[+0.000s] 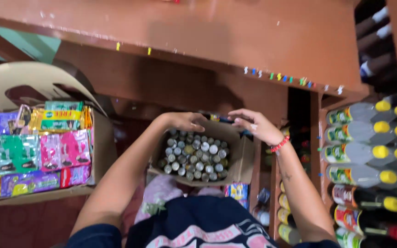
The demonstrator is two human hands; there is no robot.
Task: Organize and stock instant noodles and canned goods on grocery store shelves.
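An open brown cardboard box [235,158] sits on the person's lap, packed tight with small upright bottles with silver and dark caps [194,156]. Both hands rest at the box's far rim. The left hand [184,121] curls over the far-left corner, fingers bent down toward the flap; its grip looks loosely closed on the cardboard edge, though the fingertips are partly hidden. The right hand [253,125], with a red bead bracelet [280,144] at the wrist, lies at the far-right corner with fingers stretched flat toward the left hand, open and holding nothing that I can make out.

The step in hand seems to be steadying or opening the far flap. To do it well, I judge that both hands should hold the rim evenly and keep the box level, since the bottles stand loose and would topple if it tipped.

To the left, a second cardboard box of coloured sachet packets [37,151] rests in front of a cream plastic chair [28,80]. To the right, a wooden shelf [320,138] holds bottles with yellow caps lying on their sides [368,151]. A reddish-brown wooden bench [207,32] spans the top.
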